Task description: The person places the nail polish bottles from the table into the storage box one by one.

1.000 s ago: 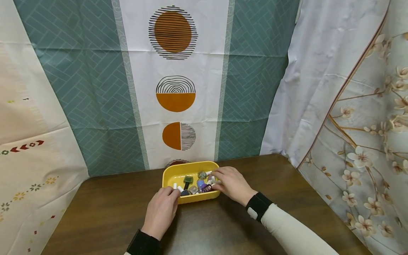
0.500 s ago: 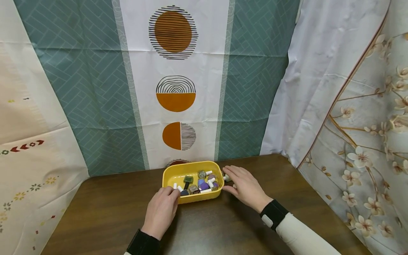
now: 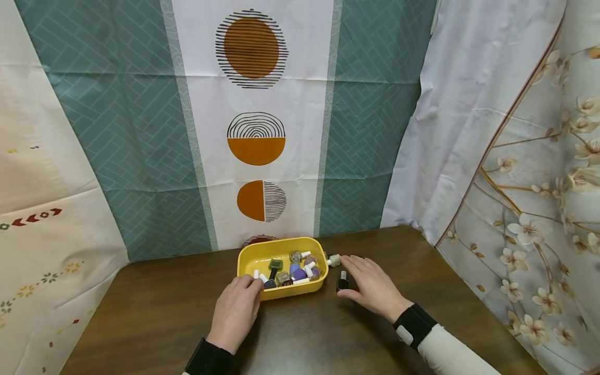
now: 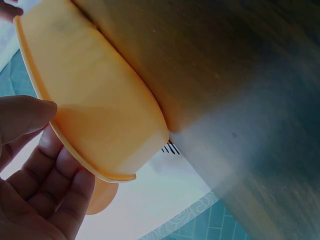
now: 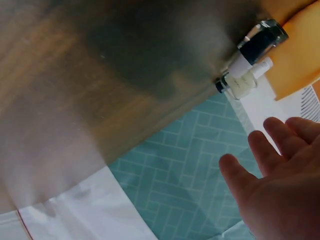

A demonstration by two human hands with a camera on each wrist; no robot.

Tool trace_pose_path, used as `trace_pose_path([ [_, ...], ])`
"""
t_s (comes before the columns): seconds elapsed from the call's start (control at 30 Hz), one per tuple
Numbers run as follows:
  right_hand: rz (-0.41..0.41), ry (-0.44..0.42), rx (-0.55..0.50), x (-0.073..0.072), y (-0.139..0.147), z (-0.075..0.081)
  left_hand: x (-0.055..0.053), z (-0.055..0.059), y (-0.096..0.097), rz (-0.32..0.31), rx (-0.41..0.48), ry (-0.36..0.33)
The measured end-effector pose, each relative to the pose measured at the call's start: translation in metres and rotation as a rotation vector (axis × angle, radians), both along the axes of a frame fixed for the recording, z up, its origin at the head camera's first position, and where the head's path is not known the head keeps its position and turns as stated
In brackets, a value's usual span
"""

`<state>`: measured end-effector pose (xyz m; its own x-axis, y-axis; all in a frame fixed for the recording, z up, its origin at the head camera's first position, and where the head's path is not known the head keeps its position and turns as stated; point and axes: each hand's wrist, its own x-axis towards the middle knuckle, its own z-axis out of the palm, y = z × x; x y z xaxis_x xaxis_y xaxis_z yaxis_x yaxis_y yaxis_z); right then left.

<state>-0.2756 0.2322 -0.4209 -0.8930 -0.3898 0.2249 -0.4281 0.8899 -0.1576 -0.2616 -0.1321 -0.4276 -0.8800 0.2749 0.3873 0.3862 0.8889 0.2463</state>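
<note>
My left hand (image 3: 238,307) holds the near-left rim of a yellow plastic bin (image 3: 281,295), its thumb on one side and fingers on the other in the left wrist view. Inside lie several small nail polish bottles, among them a green one (image 3: 275,264) and a purple one (image 3: 298,274). Just right of the bin, a pale nail polish bottle (image 3: 334,260) and a dark nail polish bottle (image 3: 342,283) are on the table. Beside these two is my right hand (image 3: 373,289), fingers extended and holding nothing. In the right wrist view, its fingertips are apart from the dark bottle (image 5: 262,41).
The brown wooden table (image 3: 154,312) ends at a patterned teal and white cloth (image 3: 267,172) behind the bin. A floral curtain (image 3: 525,271) hangs along the right side, and a cream cloth (image 3: 51,271) along the left.
My right hand has left the bin and moved right. The pale and dark bottles now show on the table beside the bin. My left hand keeps its hold on the rim.
</note>
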Motion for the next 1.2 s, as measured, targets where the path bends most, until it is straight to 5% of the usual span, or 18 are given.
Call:
trace_pose_path([
  [1.2,0.013,-0.113,0.089,-0.011,0.004,-0.019,-0.001,-0.003,0.000,-0.001,-0.011,0.030],
])
